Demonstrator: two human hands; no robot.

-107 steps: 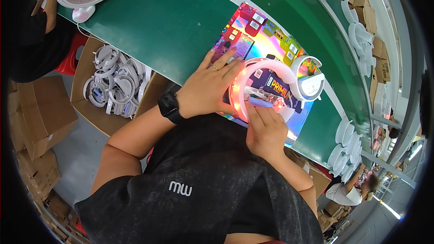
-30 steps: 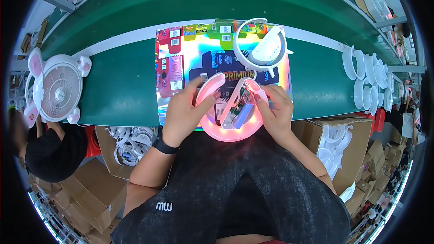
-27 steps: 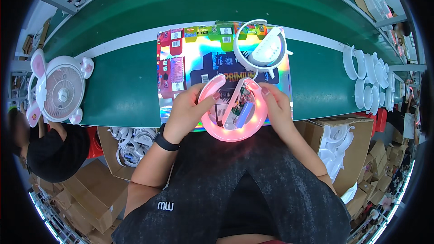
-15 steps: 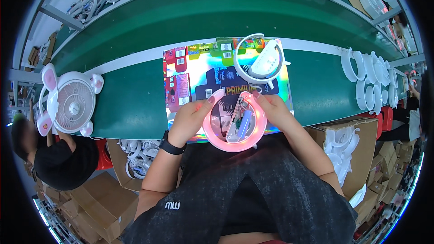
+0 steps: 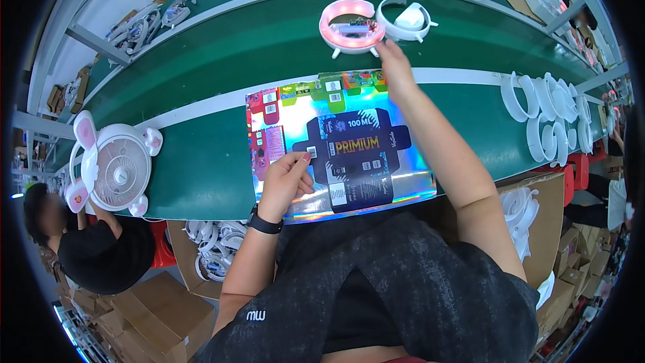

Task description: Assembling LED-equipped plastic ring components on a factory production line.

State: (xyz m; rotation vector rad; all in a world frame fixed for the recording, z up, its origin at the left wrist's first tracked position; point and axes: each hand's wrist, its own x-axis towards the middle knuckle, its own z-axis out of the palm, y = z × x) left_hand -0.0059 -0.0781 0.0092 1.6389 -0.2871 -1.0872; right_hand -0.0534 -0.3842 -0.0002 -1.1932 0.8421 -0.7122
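Right hand [image 5: 395,70] fingertips vs pink ring [image 5: 352,27]: contact unclear, too small. Parts inside ring unreadable. White rings [image 5: 551,121] at right smeared by rim. Co-worker [image 5: 101,249] lower left: face blurred. Boxes [image 5: 154,309] cut off.

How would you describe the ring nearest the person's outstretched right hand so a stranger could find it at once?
Start at the long green belt. Beyond the shiny printed sheet, the right hand reaches toward two rings standing side by side. The pink ring is the left one; it glows, while the white ring beside it does not.
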